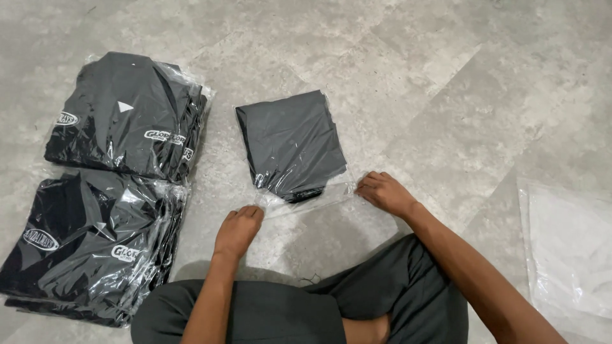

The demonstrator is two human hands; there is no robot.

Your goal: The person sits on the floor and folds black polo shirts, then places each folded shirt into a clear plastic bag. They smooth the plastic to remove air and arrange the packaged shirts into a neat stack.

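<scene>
A folded dark garment in a clear plastic bag [292, 148] lies on the grey floor [446, 95]. The left hand [237, 228] and right hand [384, 191], well apart, press fingertips flat on the bag's open edge, gripping nothing. It looks light, soft and slippery, best held at the corners.

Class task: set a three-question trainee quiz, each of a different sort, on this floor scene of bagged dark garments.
1. True or false: both hands press the near edge of the clear bag holding one folded dark garment.
2. How many stacks of bagged dark shirts lie to its left?
3. The empty clear bags lie: A left, B right, C behind.

Key: 1 true, left hand, right hand. 2 two. 3 B.
</scene>
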